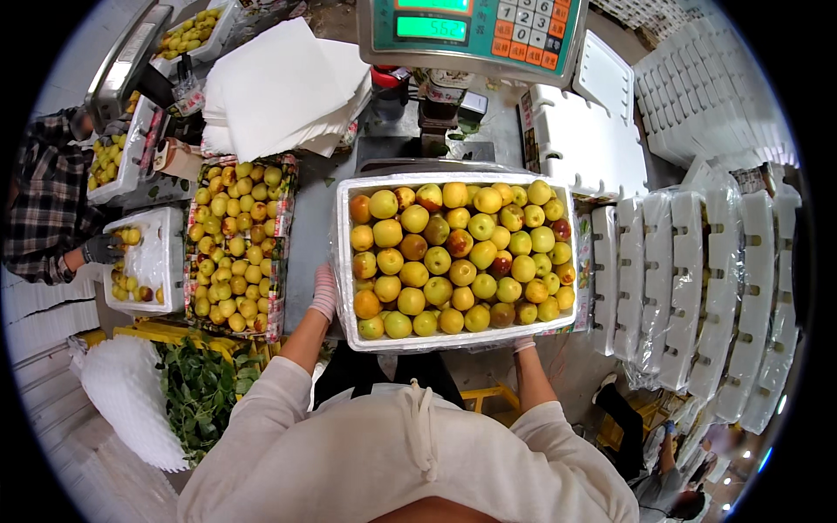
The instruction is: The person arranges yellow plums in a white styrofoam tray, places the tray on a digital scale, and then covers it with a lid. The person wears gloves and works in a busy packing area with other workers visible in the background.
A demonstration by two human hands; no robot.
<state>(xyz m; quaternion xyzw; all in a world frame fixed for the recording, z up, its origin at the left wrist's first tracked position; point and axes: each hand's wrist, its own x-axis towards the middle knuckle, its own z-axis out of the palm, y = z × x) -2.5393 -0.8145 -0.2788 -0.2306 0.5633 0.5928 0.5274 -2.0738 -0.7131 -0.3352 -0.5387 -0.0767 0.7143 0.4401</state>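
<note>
A white foam box (458,342) lined with clear plastic and filled with yellow-green and reddish jujubes (480,226) lies in front of me, below a digital scale's display panel (471,29). My left hand (324,291), in a pink-and-white striped glove, grips the box's left side, its fingers partly hidden. Under the lower right edge of the box is my right hand (523,344), mostly hidden by it. Left of the box stands a patterned tray (280,261) of similar fruit.
Foam sheets (281,85) lie stacked at the upper left. A co-worker's gloved hand (102,249) is over another foam box (173,261) at the left. Foam boxes (673,287) stand in a row at the right, foam lids (582,144) behind. Leafy greens (196,392) sit at the lower left.
</note>
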